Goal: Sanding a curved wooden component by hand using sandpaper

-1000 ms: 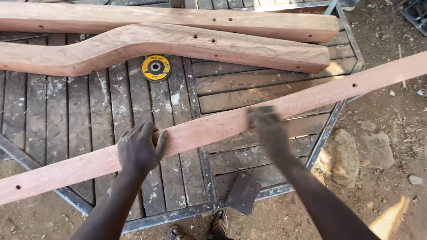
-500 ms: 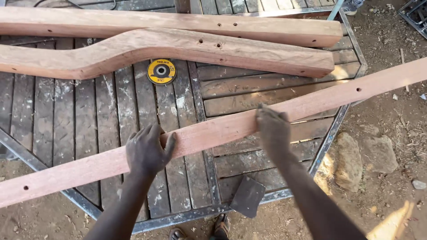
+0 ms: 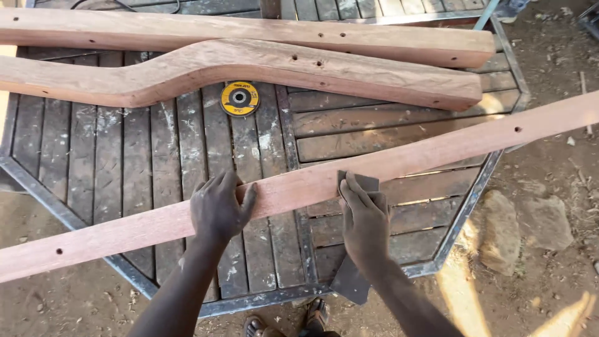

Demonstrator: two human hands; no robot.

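A long reddish wooden plank (image 3: pixel 437 153) lies slantwise across a slatted table, from lower left to upper right, with small drilled holes near its ends. My left hand (image 3: pixel 218 209) clasps the plank near its middle, fingers over its far edge. My right hand (image 3: pixel 363 218) presses a dark sheet of sandpaper (image 3: pixel 360 182) flat against the plank's near side, a little to the right of the left hand.
The slatted wooden table (image 3: pixel 106 150) has a metal frame rim (image 3: pixel 465 212). A straight beam (image 3: pixel 249 31) and a curved beam (image 3: pixel 262 72) lie at the back. A yellow grinding disc (image 3: pixel 239 98) lies on the slats. Stones (image 3: pixel 518 228) sit on the dirt at right. A dark piece (image 3: pixel 350 284) hangs at the table's front edge.
My right hand has slid left along the plank with the sandpaper, closer to my left hand. The left hand keeps its hold.
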